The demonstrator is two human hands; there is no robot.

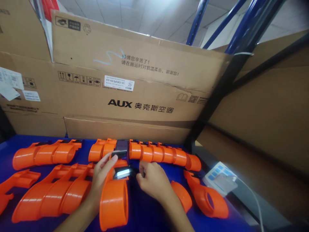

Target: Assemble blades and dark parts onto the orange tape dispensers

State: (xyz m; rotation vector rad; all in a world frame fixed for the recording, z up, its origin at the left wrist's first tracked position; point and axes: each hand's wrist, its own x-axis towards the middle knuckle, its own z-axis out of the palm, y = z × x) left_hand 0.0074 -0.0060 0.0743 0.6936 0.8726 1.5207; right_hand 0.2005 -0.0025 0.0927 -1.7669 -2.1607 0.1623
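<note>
My left hand [102, 172] is closed around the upper part of an orange plastic holder [114, 204]. Its wide ring hangs down towards me. Thumb and fingers pinch near a small black block [119, 154] at the top. Beside that hand, a dark piece with a bright, shiny face [123, 173] sits at the holder. Just to the right, my right hand [153, 178] has its fingers curled in. Whatever is between those fingers is hidden. A dark upright device [122, 146] stands behind, between rows of similar orange holders.
Several orange holders [51, 196] line the blue surface [147, 212] left, and another row [156, 153] stands at the back. A loose holder [210, 199] lies right, near a white power strip [220, 177] with a cable. Cardboard [145, 87] walls the back; a dark post [217, 74] rises right.
</note>
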